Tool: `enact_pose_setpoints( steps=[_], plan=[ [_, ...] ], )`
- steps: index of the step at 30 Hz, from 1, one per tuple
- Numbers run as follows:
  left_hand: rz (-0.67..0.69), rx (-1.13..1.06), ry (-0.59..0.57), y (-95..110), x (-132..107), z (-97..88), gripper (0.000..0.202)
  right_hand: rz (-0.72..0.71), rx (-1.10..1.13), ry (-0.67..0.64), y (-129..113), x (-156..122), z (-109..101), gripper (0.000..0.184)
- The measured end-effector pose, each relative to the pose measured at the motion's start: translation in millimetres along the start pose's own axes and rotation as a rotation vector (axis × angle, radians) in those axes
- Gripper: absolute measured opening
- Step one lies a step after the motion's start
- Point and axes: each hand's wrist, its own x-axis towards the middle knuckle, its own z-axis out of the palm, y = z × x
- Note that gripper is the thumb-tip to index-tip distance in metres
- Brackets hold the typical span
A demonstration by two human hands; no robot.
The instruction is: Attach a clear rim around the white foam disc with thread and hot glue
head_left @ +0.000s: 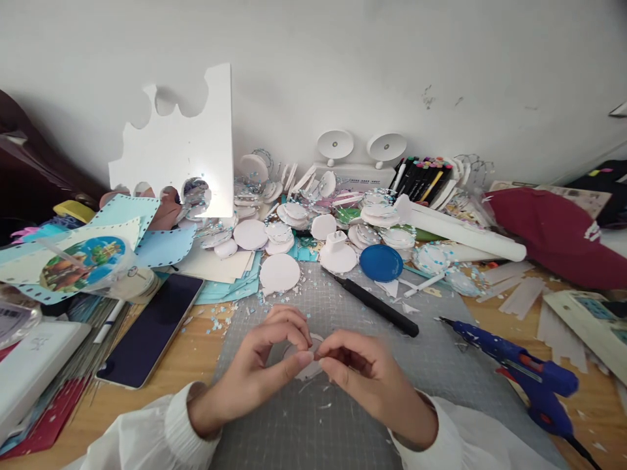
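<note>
Left hand: the left hand (277, 359) is held with thumb and forefinger curled narrowly together; whether anything is pinched cannot be told.
Right hand: the right hand (360, 372) is brought up against the left fingertips, its thumb and forefinger also narrow; any small item between them is hidden.
White disc: the white disc (309, 374) is partly covered by the fingertips of both hands, over the gray cutting mat (274, 434); whether it is touched cannot be told.
Cutting tool: a slim black-handled knife (379, 307) is laid diagonally beyond the right hand, near a blue round lid (381, 262).
Glue gun: a blue glue gun (519, 365) is placed to the right, across the mat's edge and the wooden worktop (203, 339).
Left side: a dark-screened smartphone (151, 329) is laid flat.
Back: 2 round lamp heads (336, 143) are seen by the wall.
</note>
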Motion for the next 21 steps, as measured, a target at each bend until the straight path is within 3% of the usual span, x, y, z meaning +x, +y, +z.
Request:
enact_pose_setpoints(
  steps=[9, 15, 21],
  plan=[
    [-0.004, 0.077, -0.015, 3.5, 1.6, 1.0, 0.015, -0.240, -0.278, 0.125, -2.8, -1.5, -3.1, 0.020],
    [0.007, 0.073, -0.032, 5.2, 2.5, 2.0, 0.021, -0.369, -0.368, 0.087, -2.7, -3.2, -2.2, 0.016],
    [-0.096, 0.005, -0.021, 6.2, -0.7, 2.5, 0.028, -0.486, -0.428, 0.087, 0.8, -5.1, 0.5, 0.016]
  ],
)
